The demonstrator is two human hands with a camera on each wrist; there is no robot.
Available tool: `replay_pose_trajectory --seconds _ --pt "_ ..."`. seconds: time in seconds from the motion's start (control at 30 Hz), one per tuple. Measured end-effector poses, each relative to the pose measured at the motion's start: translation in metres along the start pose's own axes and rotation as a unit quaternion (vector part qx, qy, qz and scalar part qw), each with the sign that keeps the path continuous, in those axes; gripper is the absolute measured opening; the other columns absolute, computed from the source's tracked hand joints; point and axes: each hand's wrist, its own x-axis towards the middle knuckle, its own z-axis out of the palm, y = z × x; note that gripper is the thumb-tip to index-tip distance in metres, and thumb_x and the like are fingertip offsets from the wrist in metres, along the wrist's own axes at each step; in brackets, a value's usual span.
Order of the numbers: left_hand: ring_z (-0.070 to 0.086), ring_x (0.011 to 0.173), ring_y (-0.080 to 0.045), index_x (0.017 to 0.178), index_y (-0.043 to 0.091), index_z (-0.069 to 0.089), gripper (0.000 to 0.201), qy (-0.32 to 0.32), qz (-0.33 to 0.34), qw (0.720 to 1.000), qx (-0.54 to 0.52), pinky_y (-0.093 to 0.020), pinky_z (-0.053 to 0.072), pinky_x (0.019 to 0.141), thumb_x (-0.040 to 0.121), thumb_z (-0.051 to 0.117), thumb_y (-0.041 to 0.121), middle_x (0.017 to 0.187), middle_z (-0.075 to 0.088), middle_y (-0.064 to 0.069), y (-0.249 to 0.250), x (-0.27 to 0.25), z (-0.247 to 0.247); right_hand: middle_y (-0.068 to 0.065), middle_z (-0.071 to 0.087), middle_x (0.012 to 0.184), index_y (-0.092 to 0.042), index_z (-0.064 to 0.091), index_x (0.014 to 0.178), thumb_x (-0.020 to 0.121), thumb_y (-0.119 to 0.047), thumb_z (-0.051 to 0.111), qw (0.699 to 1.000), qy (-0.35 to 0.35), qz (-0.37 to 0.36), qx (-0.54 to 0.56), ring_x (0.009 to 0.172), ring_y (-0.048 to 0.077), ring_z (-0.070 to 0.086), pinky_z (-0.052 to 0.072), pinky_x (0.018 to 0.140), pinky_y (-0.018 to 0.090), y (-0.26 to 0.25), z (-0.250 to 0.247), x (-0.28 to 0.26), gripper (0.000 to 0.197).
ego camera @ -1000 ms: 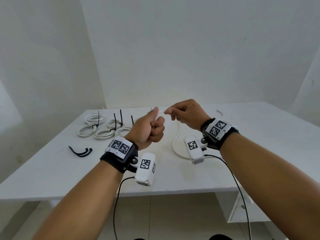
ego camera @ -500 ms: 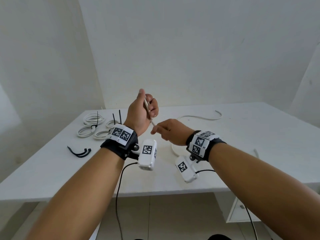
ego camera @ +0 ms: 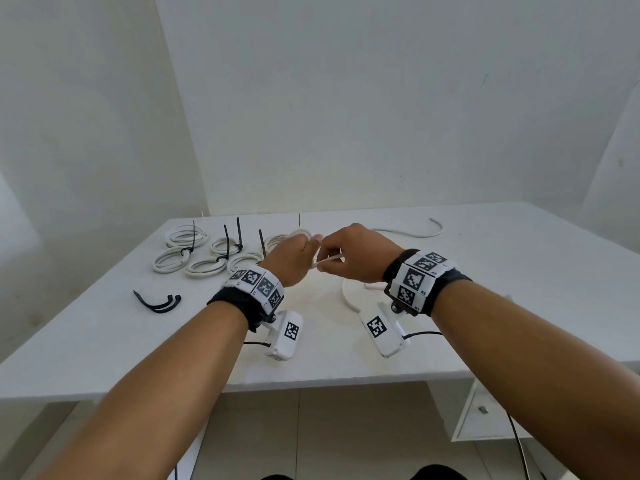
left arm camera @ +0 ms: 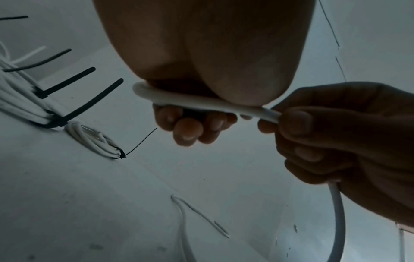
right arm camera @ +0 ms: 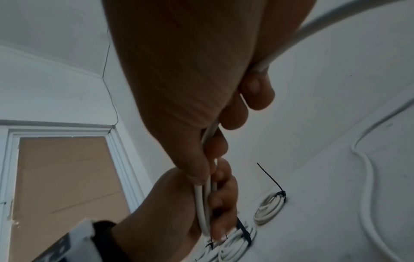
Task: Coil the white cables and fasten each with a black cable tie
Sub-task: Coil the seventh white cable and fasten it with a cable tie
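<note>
Approx 6 coiled white cables at the table's far left, w/ 5 black tie tails sticking up. 2 loose black ties. 1 uncoiled white cable. 2 hands: left hand & right hand. 2 wrist cams, 1 per wrist. 1 table.

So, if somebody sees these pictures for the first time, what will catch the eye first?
First, the two hands meeting above the middle of the white table: the left hand and the right hand both grip one white cable, folding it into a loop. Next, the finished coils with upright black cable ties at the far left, and two loose black cable ties nearer the left edge.
</note>
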Motion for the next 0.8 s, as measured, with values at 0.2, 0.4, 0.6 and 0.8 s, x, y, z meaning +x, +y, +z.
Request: replay_pose_trajectory --seconds 0.2,0.4,0.6,0.8 --pt "0.028 0.044 -0.014 0.069 0.014 0.038 0.056 -0.155 -0.069 0.968 -0.186 -0.023 0.026 0.043 0.103 0.019 0.055 0.055 0.036 -0.001 0.007 -0.01 -0.002 -0.011 0.063 0.063 -0.024 0.066 0.068 0.068 -0.048 0.085 0.995 0.055 0.036 0.074 0.057 0.006 0.055 0.047 0.055 0.022 0.014 -0.017 0.005 0.031" --pt "0.011 0.047 -0.011 0.066 0.021 0.022 0.043 -0.213 -0.007 0.924 -0.318 -0.021 0.011 0.042 0.091 0.05 0.042 0.058 0.015 0.001 0.015 -0.022 -0.011 0.001 0.069 0.067 -0.015 0.073 0.075 0.077 -0.03 0.083 0.977 0.084 0.002 0.195 0.056 0.005 0.052 0.041 0.055 0.017 0.023 -0.028 0.008 0.018" --pt "0.014 0.035 -0.007 0.061 0.023 0.028 0.055 -0.223 0.047 0.823 -0.52 -0.021 0.011 0.037 0.082 0.068 0.053 0.043 0.023 0.009 0.021 -0.031 -0.023 -0.005 0.053 0.056 -0.012 0.076 0.084 0.09 -0.034 0.07 0.932 0.135 0.069 0.33 0.047 0.012 0.041 0.036 0.048 0.024 0.033 -0.015 0.007 0.024" --pt "0.014 0.035 -0.01 0.058 0.021 0.039 0.055 -0.159 0.088 0.706 -0.684 -0.019 0.026 0.037 0.09 0.039 0.066 0.045 0.018 0.006 0.053 -0.033 -0.039 0.001 0.045 0.063 -0.02 0.076 0.096 0.101 -0.035 0.054 0.885 0.052 0.11 0.449 0.05 0.013 0.03 0.026 0.046 0.023 0.022 0.018 0.005 0.027"
